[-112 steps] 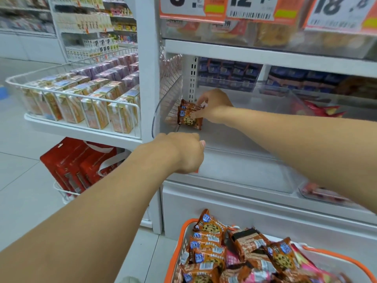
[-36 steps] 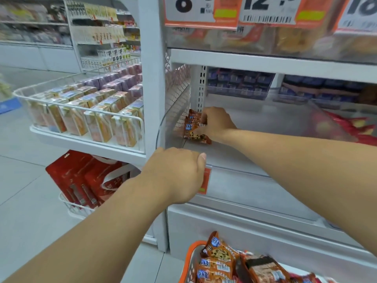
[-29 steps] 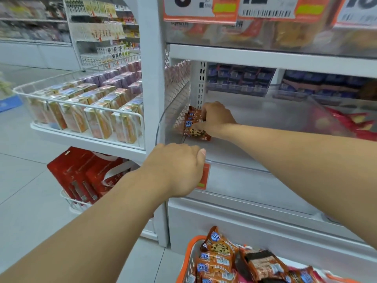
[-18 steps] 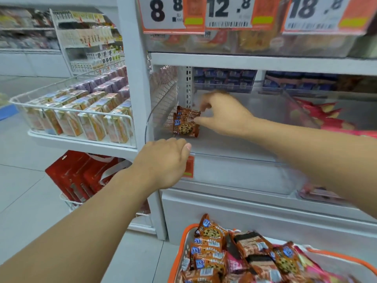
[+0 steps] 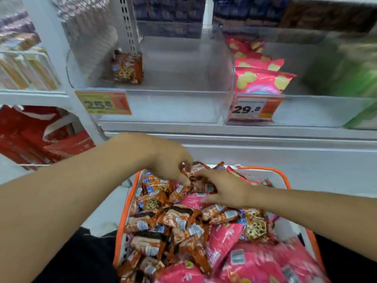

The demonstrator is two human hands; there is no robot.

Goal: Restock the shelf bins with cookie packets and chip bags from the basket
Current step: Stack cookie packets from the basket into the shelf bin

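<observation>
An orange-rimmed white basket (image 5: pixel 285 180) at the bottom holds several orange cookie packets (image 5: pixel 155 199) and pink chip bags (image 5: pixel 255 262). Both my hands are inside it at its far end. My left hand (image 5: pixel 169 162) pinches a cookie packet with curled fingers. My right hand (image 5: pixel 226 190) closes over a dark brown cookie packet (image 5: pixel 205 187), thumb below and fingers above. On the shelf above, a clear bin (image 5: pixel 173 105) has a few cookie packets (image 5: pixel 126 68) standing in its back left corner.
A neighbouring clear bin to the right holds pink chip bags (image 5: pixel 263 80), with green bags (image 5: pixel 346 74) beyond. Price tags (image 5: pixel 104 103) hang on the bin fronts. Red boxes (image 5: pixel 40 135) sit low on the left. The white shelf post (image 5: pixel 61 64) stands left of the bin.
My right hand left the cookie packets in the bin and my left hand left the bin's front edge. Both dropped into the basket, and the view tilted down.
</observation>
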